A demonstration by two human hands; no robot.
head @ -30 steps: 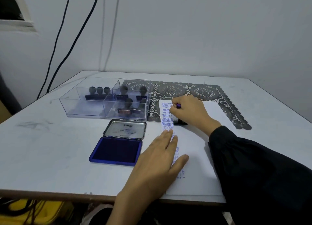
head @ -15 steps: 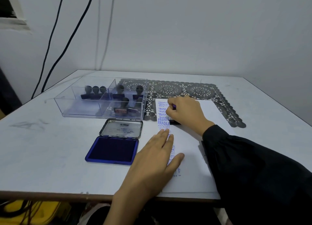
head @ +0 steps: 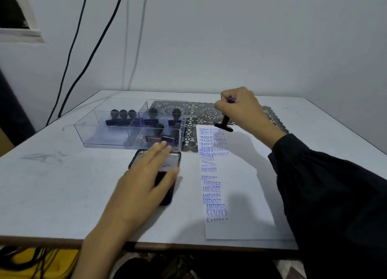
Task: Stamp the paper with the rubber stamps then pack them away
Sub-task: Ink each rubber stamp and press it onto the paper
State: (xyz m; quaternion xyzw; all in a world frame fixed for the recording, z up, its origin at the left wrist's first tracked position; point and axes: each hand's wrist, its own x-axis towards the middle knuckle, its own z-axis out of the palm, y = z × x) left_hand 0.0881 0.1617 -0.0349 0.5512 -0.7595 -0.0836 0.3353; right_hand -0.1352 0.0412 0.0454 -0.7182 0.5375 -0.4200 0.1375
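Observation:
A white paper (head: 247,186) lies on the table with blue FRAGILE, SAMPLE and AMENDED prints down its left side. My right hand (head: 238,109) grips a black rubber stamp (head: 224,124) by its handle, lifted just above the paper's far edge. My left hand (head: 144,180) hovers flat, fingers straight, over the open blue ink pad (head: 167,195), covering most of it. A clear plastic box (head: 109,136) with compartments holds several black-handled stamps (head: 123,116).
A dark lace mat (head: 205,113) lies behind the paper and box. The ink pad's metal lid (head: 176,158) is hinged open toward the box. Cables hang on the wall at left. The table's front edge is close to me.
My right hand has lifted the stamp off the paper. My left hand has left the paper and moved left over the ink pad.

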